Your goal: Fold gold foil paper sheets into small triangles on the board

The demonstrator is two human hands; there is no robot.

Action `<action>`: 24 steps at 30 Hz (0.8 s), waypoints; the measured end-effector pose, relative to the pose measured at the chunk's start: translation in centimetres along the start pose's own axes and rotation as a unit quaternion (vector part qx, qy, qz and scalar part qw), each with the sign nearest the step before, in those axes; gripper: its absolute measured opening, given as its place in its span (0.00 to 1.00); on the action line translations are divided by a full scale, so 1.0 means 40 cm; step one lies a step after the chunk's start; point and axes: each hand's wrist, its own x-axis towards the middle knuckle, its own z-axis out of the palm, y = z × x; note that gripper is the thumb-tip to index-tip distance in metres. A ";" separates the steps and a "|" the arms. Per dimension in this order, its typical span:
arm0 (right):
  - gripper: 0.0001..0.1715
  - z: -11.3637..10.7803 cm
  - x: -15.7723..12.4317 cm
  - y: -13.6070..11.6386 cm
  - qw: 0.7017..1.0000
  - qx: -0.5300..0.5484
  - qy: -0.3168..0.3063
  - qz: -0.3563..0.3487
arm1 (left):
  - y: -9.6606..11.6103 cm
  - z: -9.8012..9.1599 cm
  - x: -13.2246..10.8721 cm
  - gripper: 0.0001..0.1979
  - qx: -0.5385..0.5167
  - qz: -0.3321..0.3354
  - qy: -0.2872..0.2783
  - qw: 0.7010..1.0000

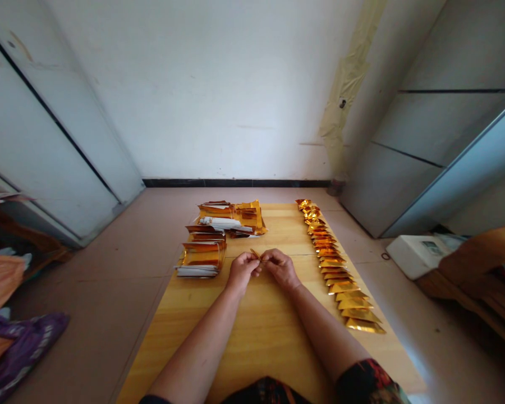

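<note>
Over the middle of the wooden table, my left hand and my right hand meet with their fingertips pinched together. Between them is a small piece of gold foil paper, seen nearly edge-on and mostly covered by the fingers. To the left of my hands lie stacks of curved gold foil sheets with white backs. Behind these, another pile of gold foil sheets reaches toward the table's far edge. Along the right side runs a long row of folded gold foil pieces, overlapping one another.
The wooden table stands on a tiled floor. A white wall is beyond it. Grey cabinets rise at the right, near a white box. Purple and orange bags lie at the left.
</note>
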 end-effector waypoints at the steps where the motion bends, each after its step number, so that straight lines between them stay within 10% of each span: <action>1: 0.06 -0.003 0.000 -0.002 1.000 -0.022 -0.002 -0.008 | 0.002 -0.001 -0.002 0.12 -0.027 -0.006 -0.016 0.999; 6: 0.06 -0.018 -0.002 -0.005 0.994 -0.106 -0.011 -0.022 | 0.012 -0.005 -0.010 0.10 -0.135 -0.056 -0.081 0.986; 24: 0.06 -0.031 -0.009 -0.062 0.969 -0.222 -0.073 -0.084 | 0.009 -0.005 -0.007 0.06 -0.169 -0.066 -0.051 0.982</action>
